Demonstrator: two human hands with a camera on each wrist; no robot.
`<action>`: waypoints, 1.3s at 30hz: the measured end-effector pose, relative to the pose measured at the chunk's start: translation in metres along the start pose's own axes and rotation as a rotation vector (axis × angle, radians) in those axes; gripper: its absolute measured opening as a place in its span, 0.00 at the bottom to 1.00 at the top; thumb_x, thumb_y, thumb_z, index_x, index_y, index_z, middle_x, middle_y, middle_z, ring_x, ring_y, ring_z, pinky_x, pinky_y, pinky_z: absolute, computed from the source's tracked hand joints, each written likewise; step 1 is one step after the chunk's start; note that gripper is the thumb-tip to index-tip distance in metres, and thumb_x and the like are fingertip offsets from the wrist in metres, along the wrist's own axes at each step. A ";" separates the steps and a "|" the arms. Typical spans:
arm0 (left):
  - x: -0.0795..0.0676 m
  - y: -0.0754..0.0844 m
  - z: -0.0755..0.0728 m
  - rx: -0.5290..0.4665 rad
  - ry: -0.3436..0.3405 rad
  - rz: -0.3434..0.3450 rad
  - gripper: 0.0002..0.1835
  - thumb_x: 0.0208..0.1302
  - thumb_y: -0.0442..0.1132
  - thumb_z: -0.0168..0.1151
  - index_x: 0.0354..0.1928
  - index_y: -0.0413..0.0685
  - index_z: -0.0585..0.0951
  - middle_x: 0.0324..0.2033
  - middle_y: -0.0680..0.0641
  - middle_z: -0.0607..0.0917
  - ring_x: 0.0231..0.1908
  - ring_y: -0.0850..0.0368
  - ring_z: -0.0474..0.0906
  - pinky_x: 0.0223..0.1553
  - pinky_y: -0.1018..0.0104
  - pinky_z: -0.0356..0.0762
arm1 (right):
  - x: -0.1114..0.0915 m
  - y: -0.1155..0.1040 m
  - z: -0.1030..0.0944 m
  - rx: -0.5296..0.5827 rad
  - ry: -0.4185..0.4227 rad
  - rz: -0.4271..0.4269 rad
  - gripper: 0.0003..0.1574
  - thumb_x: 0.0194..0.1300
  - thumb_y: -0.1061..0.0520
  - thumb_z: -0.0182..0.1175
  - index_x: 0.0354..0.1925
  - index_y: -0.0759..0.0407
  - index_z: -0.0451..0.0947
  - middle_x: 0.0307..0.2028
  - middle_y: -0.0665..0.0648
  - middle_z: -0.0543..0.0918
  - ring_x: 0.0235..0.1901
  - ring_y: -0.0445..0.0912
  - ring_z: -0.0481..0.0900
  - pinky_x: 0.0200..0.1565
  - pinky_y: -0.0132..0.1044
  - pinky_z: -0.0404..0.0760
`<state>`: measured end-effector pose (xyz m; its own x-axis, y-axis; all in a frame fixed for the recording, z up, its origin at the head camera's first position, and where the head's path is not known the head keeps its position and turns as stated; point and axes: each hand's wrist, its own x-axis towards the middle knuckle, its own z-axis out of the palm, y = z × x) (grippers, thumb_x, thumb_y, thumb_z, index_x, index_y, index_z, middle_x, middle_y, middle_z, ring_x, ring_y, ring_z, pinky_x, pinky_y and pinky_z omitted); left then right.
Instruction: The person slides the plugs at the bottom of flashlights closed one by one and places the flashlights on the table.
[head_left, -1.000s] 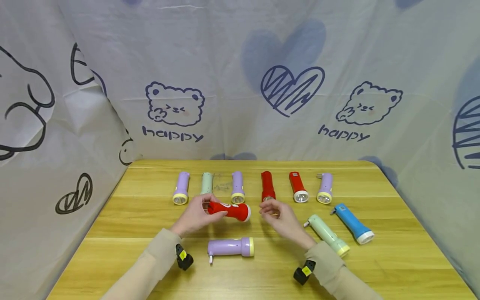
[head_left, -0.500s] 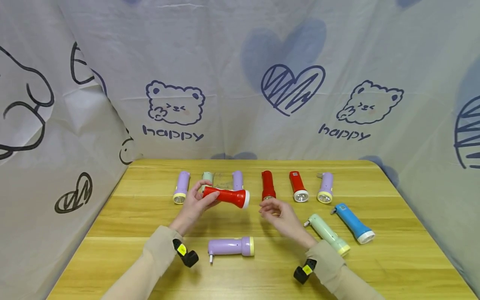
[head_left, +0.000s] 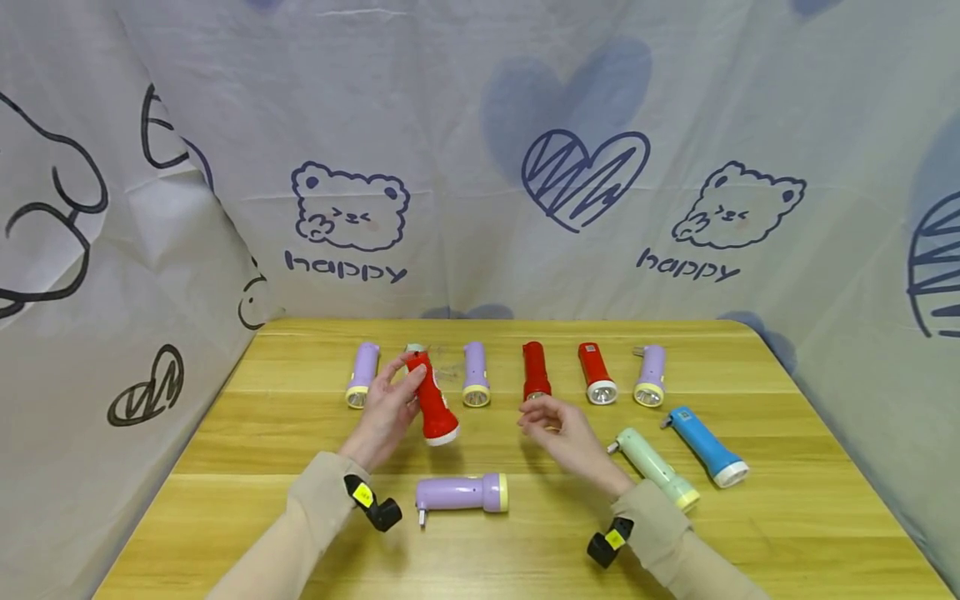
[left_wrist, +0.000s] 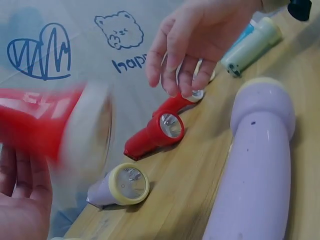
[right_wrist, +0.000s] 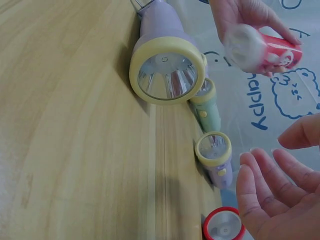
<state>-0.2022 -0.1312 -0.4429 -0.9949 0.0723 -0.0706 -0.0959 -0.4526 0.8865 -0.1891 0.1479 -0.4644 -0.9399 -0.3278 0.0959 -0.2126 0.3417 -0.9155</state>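
A red flashlight (head_left: 432,402) with a white rim is pinched by my left hand (head_left: 386,417), held above the table with its lens end tilted down toward me. In the left wrist view the same red flashlight (left_wrist: 40,120) looks blurred. My right hand (head_left: 567,442) hovers over the table with relaxed fingers and holds nothing; a red flashlight (head_left: 535,367) of the back row lies just beyond its fingertips. Between my forearms a purple flashlight (head_left: 457,494) lies sideways, its metal prongs folded out. Behind the held flashlight, a green flashlight (head_left: 416,347) is mostly hidden.
Along the back of the wooden table (head_left: 247,500) lie a purple flashlight (head_left: 364,371), another purple flashlight (head_left: 476,371), a red flashlight (head_left: 596,371) and a further purple flashlight (head_left: 651,375). At the right are a green flashlight (head_left: 652,467) and a blue flashlight (head_left: 707,446).
My left hand has lifted the red flashlight and turned it from lying crosswise to lens end toward me, now covering most of the green one behind. The right hand has stayed almost still.
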 end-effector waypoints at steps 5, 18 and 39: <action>0.002 -0.002 0.000 0.077 -0.006 -0.049 0.22 0.79 0.49 0.49 0.66 0.45 0.66 0.39 0.58 0.88 0.39 0.63 0.84 0.44 0.69 0.81 | 0.002 0.001 0.000 0.005 0.002 -0.009 0.17 0.67 0.67 0.59 0.54 0.70 0.77 0.46 0.67 0.86 0.46 0.53 0.85 0.47 0.26 0.82; 0.001 -0.010 0.009 0.336 -0.039 -0.103 0.28 0.82 0.55 0.35 0.68 0.40 0.61 0.38 0.49 0.86 0.28 0.59 0.82 0.35 0.66 0.85 | 0.002 0.001 -0.002 0.009 0.001 0.006 0.15 0.68 0.67 0.59 0.53 0.68 0.78 0.46 0.68 0.86 0.46 0.53 0.85 0.45 0.26 0.83; -0.003 -0.002 0.002 0.345 -0.289 -0.331 0.31 0.73 0.42 0.58 0.69 0.30 0.62 0.41 0.51 0.89 0.43 0.59 0.88 0.54 0.61 0.85 | 0.016 -0.021 -0.006 0.036 0.122 -0.093 0.15 0.71 0.65 0.58 0.55 0.62 0.78 0.50 0.68 0.84 0.49 0.53 0.83 0.48 0.26 0.81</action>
<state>-0.1989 -0.1286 -0.4433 -0.8595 0.4237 -0.2858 -0.3374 -0.0504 0.9400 -0.2016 0.1409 -0.4411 -0.9426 -0.2461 0.2258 -0.2925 0.2819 -0.9138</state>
